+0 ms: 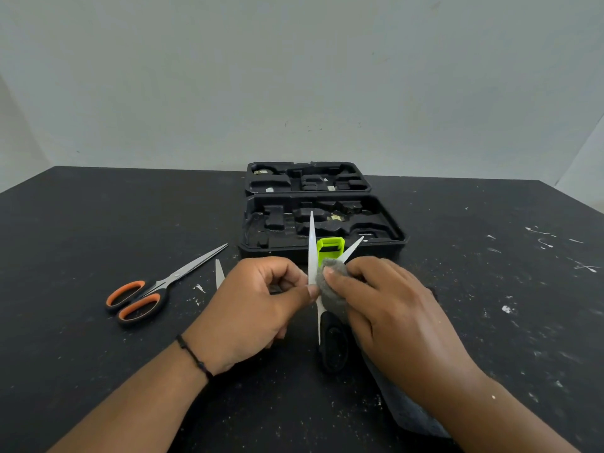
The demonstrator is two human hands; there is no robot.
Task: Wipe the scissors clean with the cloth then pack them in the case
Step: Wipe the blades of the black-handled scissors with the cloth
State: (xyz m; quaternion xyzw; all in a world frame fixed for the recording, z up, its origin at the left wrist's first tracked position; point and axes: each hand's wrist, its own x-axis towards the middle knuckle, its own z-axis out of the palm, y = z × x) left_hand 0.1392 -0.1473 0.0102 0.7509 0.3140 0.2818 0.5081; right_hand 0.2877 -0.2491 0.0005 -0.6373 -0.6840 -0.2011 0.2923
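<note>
My left hand (pixel 251 308) pinches a pair of scissors (pixel 311 246) near the pivot. Its pale blades are spread in a V, one pointing up, the other up and to the right. My right hand (pixel 389 308) grips a grey cloth (pixel 330 276) bunched against the blades at the base of the V. The rest of the cloth hangs under my right forearm. A black handle (pixel 333 346) shows below my hands. The open black case (pixel 397 238) lies just behind, with moulded slots and a green latch (pixel 330 249). Orange-handled scissors (pixel 153 291) lie closed on the table at left.
A second pale blade tip (pixel 219 273) sticks out from behind my left hand; what it belongs to is hidden. The black table (pixel 98 223) is speckled with white marks, and a grey wall stands close behind the case.
</note>
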